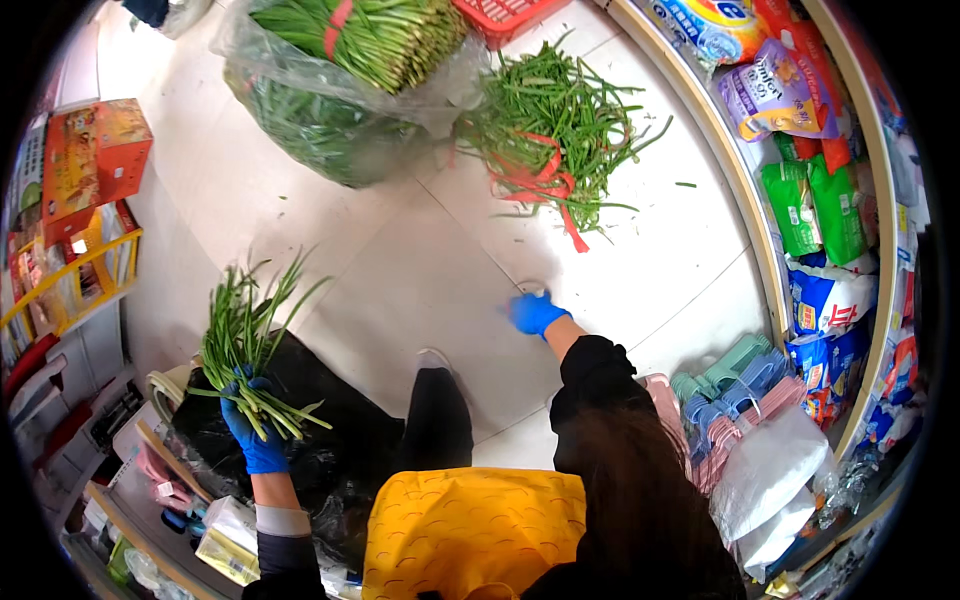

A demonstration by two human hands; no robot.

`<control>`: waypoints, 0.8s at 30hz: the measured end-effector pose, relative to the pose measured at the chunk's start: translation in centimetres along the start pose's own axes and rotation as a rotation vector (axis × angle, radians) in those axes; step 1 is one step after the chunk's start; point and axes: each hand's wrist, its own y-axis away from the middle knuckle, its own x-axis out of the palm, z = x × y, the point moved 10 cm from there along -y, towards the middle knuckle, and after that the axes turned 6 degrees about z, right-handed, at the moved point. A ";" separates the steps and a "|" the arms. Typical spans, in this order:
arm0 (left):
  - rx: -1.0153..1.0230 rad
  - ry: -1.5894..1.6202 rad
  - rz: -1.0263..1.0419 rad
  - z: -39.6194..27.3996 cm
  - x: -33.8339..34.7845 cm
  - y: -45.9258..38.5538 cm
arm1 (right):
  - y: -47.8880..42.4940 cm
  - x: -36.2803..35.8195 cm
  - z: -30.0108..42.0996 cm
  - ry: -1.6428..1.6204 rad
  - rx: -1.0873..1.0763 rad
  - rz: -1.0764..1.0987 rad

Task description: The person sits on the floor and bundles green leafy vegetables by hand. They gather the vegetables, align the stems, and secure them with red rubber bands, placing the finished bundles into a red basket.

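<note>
My left hand [253, 427], in a blue glove, grips a loose bunch of long green stalks with leaves [244, 337] over a black plastic bag [337, 397]. My right hand [536, 313], also in a blue glove, is low over the floor at centre right; its fingertips are blurred, and whether they hold anything is unclear. Beyond it lies a heap of green trimmings [562, 120] with red tape [551, 184] tangled in it. At the top, a large bundle of green stalks [397, 45], bound with a red band, rests on a clear plastic bag of greens [322, 127].
A red plastic basket [510, 19] stands at the top. Shelves on the right hold detergent bags [776, 90] and green packs [817, 210]. Plastic hangers [735, 397] are at the lower right. A yellow wire rack [90, 270] and red boxes [97, 157] are on the left.
</note>
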 end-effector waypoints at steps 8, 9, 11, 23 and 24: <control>0.014 0.096 0.038 -6.5 5.3 7.3 | 1.0 -26.0 1.3 -0.299 0.075 -0.114; -0.004 0.206 0.045 -6.7 5.7 8.0 | 3.1 -27.6 1.3 -0.424 0.055 -0.139; 0.014 0.262 0.068 -7.9 7.2 10.4 | 7.1 -31.8 3.6 -0.100 -0.055 -0.205; 0.196 0.502 0.094 -21.2 11.8 23.1 | 14.3 -47.7 12.2 -1.338 0.250 -0.010; 0.174 0.491 0.097 -21.3 11.6 22.7 | 13.9 -49.4 12.1 -0.962 0.147 -0.104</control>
